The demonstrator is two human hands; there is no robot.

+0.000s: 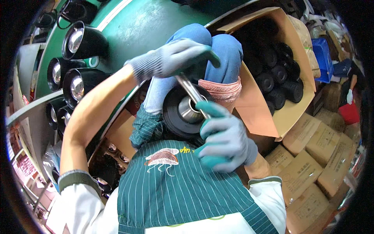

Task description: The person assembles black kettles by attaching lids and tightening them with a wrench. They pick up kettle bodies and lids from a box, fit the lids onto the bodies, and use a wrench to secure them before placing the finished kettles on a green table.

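Metal bar (189,89) over a black round part (172,113)
The right hand (228,138) grips the bar's lower end; whether the left hand (173,58) holds anything cannot be told.

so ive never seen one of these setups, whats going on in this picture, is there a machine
No robot here: these are a person's own gloved hands. The one picture comes from a wide camera worn on the head, looking down, so edges bend. A metal bar runs between the left hand and the right hand, over a black round part near the lap; blur hides the exact grips. Black bell-shaped pieces stand on the green table at left. At right, an open cardboard box holds black cylindrical pieces.
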